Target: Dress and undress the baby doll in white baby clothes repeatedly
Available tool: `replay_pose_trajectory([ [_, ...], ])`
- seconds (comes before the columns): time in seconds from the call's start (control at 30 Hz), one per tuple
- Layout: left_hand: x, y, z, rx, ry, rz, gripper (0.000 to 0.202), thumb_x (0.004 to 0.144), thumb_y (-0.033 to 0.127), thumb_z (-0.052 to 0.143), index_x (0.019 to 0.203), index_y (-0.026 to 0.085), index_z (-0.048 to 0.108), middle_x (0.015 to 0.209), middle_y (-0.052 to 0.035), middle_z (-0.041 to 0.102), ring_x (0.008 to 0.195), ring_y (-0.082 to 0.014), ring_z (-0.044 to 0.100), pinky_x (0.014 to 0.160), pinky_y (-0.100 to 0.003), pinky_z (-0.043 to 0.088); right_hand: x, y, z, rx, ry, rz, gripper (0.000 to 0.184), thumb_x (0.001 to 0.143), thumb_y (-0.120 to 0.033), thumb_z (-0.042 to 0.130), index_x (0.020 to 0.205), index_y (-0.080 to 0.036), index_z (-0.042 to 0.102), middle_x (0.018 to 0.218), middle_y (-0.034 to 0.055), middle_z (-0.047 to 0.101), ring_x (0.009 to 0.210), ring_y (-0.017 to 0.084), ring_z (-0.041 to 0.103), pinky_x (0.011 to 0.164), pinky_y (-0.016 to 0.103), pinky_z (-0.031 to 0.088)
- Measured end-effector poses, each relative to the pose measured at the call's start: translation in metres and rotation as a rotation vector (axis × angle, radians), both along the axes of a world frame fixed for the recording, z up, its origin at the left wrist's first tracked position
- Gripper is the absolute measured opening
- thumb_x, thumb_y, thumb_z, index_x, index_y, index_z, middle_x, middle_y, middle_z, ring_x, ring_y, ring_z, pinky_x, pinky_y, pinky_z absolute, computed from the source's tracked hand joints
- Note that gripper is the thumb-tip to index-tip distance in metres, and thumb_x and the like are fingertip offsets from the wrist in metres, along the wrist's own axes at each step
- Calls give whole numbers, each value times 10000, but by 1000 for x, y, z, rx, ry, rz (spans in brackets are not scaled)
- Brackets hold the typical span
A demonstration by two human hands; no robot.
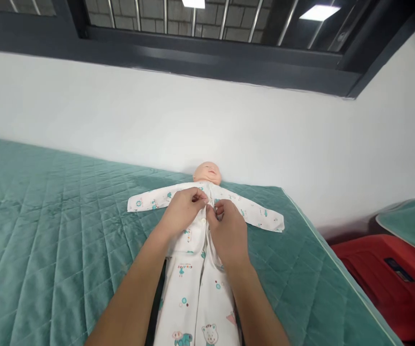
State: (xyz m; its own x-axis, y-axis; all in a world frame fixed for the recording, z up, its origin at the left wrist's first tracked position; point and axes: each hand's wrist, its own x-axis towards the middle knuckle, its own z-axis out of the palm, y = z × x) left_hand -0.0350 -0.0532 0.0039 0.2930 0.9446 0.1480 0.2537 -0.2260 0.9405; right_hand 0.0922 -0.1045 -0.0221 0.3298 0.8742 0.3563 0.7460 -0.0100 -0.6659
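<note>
A baby doll [207, 173] lies on its back with its head close to the wall. It wears a white printed baby shirt [189, 236] with the sleeves spread out to both sides, and white printed pants [184, 288] below. My left hand [186, 206] pinches the shirt's front edge near the upper chest. Just to the right and slightly lower, my right hand [229, 226] pinches the other side of the front opening. A small button [203, 220] shows on the placket below my fingertips. Whatever lies between the fingertips is mostly hidden.
A green quilted cover [67, 230] spreads under the doll, its edge running down at the right. Beyond it stands a red plastic object [380, 283] with green cloth [412, 223] over it. A white wall [193, 115] and a dark window frame [211, 60] rise behind.
</note>
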Motion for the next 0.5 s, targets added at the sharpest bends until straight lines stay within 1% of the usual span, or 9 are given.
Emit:
replay_pose_trajectory([
  [0.07, 2, -1, 3, -35, -40, -9, 102, 802, 229, 561, 767, 171, 638, 745, 9, 648, 701, -130, 572, 688, -253, 422, 1, 1, 1, -4, 51, 10, 191, 882, -401, 504, 825, -227, 559, 810, 34, 635, 718, 202, 558, 647, 318, 381],
  [0.13, 5, -3, 4, -36, -63, -2, 107, 800, 245, 573, 769, 170, 643, 752, 5, 649, 714, -133, 576, 694, -253, 426, 4, 2, 2, 0, 143, 43, 179, 871, -382, 517, 812, -226, 583, 783, 24, 645, 710, 195, 566, 654, 315, 398],
  [0.23, 9, -4, 3, -6, -38, 15, 111, 794, 254, 590, 776, 170, 660, 785, -5, 672, 744, -142, 590, 703, -257, 424, 11, 2, 3, -9, 325, 91, 155, 846, -365, 558, 825, -224, 618, 749, -1, 652, 683, 175, 569, 649, 297, 417],
  [0.3, 9, -5, 3, -12, -32, 14, 114, 794, 257, 593, 784, 173, 669, 780, -1, 671, 725, -137, 581, 686, -253, 418, 16, 2, 3, -20, 424, 113, 144, 832, -354, 585, 833, -218, 631, 743, -11, 654, 678, 165, 569, 641, 283, 420],
  [0.4, 7, -6, 4, -43, -59, 5, 115, 792, 257, 597, 785, 172, 674, 758, 8, 655, 686, -123, 559, 663, -244, 413, 20, 3, 1, -14, 526, 158, 161, 827, -362, 610, 853, -208, 647, 761, -10, 664, 703, 158, 575, 662, 277, 433],
  [0.5, 3, -5, 4, -62, -90, -19, 122, 789, 269, 606, 798, 172, 680, 771, 3, 657, 689, -126, 559, 657, -244, 416, 22, 3, 1, -1, 592, 212, 220, 828, -401, 628, 910, -202, 675, 831, 13, 695, 767, 169, 602, 715, 290, 457],
])
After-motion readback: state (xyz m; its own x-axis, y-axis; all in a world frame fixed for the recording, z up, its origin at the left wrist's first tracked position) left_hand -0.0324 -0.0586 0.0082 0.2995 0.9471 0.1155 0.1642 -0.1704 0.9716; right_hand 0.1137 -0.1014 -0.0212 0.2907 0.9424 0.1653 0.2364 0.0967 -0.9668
